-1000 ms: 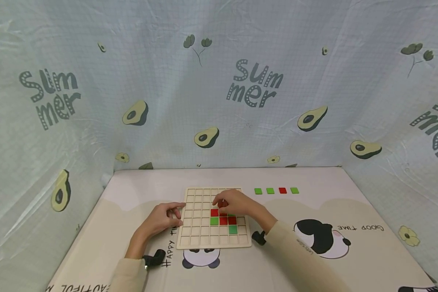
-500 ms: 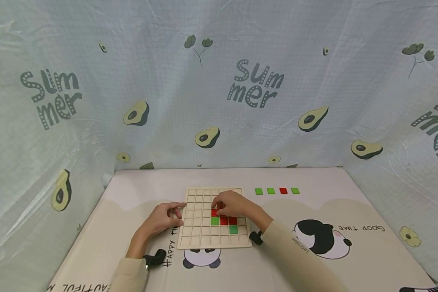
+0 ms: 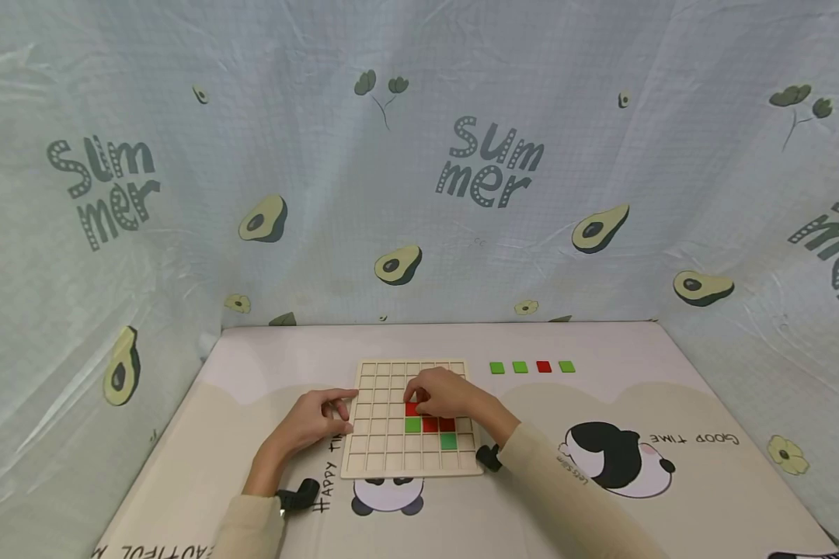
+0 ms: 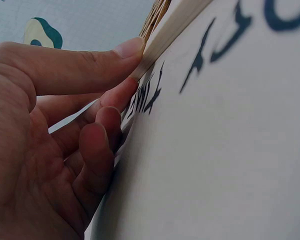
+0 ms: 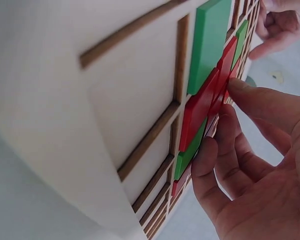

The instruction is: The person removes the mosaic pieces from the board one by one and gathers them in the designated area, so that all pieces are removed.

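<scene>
A light wooden grid board (image 3: 370, 463) lies flat in the middle of the table, with several red and green square tiles in its cells. My left hand (image 3: 311, 417) rests at its left edge, index finger and thumb spread apart against the rim; the left wrist view shows the thumb (image 4: 130, 48) on the wood. Over the board, my right hand (image 3: 443, 394) pinches a red tile (image 3: 412, 408) at its cell with thumb and index finger. Below it sits a green tile (image 3: 412, 425), and a darker green tile (image 3: 449, 441) lies lower right. The right hand hides some cells.
Right of the board, a spaced row on the table holds a green tile (image 3: 497, 368), another green tile (image 3: 520, 367), a red tile (image 3: 544, 366) and a third green tile (image 3: 567, 366). Printed cloth covers the table (image 3: 287, 341) and the walls around it.
My right hand has shifted slightly left and down over the board, its fingertips now at the leftmost red tile. The left hand keeps its place at the edge.
</scene>
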Demonstrator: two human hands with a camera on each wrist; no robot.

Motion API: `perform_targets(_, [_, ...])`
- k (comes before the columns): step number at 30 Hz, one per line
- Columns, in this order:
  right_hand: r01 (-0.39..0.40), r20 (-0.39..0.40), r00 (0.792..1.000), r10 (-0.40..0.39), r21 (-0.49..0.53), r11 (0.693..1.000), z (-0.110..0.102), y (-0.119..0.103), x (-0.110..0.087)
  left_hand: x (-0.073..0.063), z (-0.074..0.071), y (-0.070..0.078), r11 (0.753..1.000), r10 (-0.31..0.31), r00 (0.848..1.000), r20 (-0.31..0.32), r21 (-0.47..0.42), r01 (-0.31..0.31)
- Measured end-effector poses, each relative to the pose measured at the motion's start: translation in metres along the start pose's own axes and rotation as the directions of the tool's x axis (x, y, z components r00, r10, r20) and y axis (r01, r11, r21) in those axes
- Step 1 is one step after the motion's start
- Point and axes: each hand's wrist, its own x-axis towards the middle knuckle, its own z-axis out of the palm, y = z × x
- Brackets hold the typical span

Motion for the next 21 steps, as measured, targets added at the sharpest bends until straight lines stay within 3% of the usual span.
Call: perform_targets(21, [0.004,0.001,1.000,-0.004,0.022,1.000,0.0005,-0.0020,-0.0017,-0.0004,0.0001,-0.0010,1.000,0.007,1.000,-0.002,0.002,-0.007])
